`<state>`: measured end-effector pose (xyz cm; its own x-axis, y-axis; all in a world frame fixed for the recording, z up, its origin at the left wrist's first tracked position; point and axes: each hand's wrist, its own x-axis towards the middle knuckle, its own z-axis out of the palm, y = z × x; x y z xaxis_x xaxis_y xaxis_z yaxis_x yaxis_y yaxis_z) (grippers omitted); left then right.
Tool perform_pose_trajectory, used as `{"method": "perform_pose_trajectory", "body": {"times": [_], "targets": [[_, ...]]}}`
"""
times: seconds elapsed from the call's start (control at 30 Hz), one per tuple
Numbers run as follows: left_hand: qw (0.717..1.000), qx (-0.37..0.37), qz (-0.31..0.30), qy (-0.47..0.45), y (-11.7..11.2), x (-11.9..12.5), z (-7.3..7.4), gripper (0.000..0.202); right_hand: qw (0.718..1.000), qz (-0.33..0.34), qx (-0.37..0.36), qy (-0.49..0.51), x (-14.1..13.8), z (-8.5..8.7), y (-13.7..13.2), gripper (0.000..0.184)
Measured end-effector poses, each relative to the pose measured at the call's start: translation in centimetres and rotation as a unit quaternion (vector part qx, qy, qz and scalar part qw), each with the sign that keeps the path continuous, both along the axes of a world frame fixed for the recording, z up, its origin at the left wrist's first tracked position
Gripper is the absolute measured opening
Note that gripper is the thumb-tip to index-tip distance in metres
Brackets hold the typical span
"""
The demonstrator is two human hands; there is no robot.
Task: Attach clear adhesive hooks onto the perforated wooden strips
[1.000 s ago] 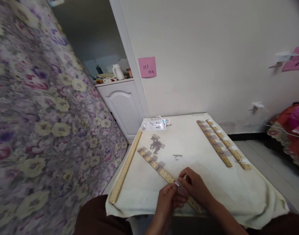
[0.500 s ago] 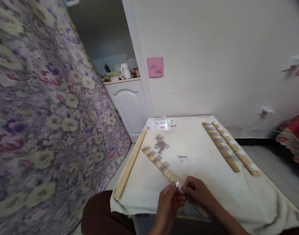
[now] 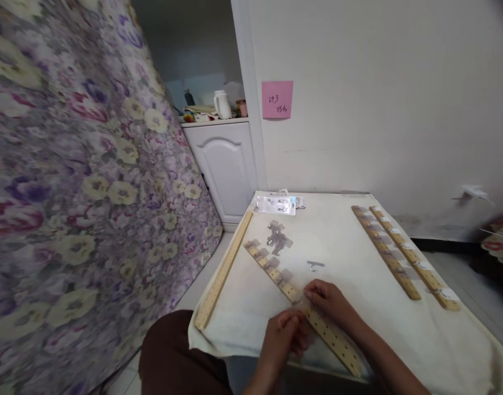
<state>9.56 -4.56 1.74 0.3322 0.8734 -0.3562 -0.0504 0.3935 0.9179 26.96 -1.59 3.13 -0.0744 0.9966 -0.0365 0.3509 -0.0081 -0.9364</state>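
Observation:
A wooden strip with punched holes [image 3: 333, 341] lies slanted across the cloth-covered table, several small metal hooks [image 3: 271, 269] fitted along its far part. My left hand [image 3: 282, 332] is closed at the strip's near-left edge, thumb and forefinger pinched against it. On the other side, my right hand [image 3: 331, 302] pinches at a small clear-looking hook piece [image 3: 301, 302] over the strip; the fingers partly cover it. Beyond my hands a loose metal hook [image 3: 315, 265] lies on the cloth. A pile of loose hooks [image 3: 277, 237] sits farther back.
Another holed wooden strip [image 3: 224, 274] lies along the table's left edge. At the right are two strips with hooks, one brown [image 3: 385, 252] and one lighter [image 3: 413, 258]. Clear packaging [image 3: 275, 205] rests at the back left. A floral curtain [image 3: 90, 192] hangs at the left.
The shiny hook piece between my hands has moved down against the strip and is now mostly covered. My right hand has shifted up along the strip. The view has turned slightly.

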Motion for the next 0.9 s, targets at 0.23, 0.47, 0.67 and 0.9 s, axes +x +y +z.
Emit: {"method": "perform_pose_trajectory", "body": {"times": [0.23,0.47,0.67,0.9], "targets": [[0.922,0.311,0.018,0.231,0.2,-2.3,0.8,0.023,0.999,0.032,-0.008,-0.006,0.2,-1.3,2.4,0.019],[0.861,0.428,-0.024,0.274,0.2,-2.7,-1.2,0.032,0.998,0.043,0.009,-0.047,-0.4,-1.9,3.0,0.020],[0.830,0.464,-0.034,0.308,0.2,-2.7,-2.1,0.044,0.997,0.033,0.017,-0.071,-0.5,-1.7,3.2,0.022],[0.801,0.491,-0.043,0.340,0.1,-2.6,-2.0,0.049,0.997,0.038,0.016,-0.069,-0.4,-1.7,3.3,0.024]]}}
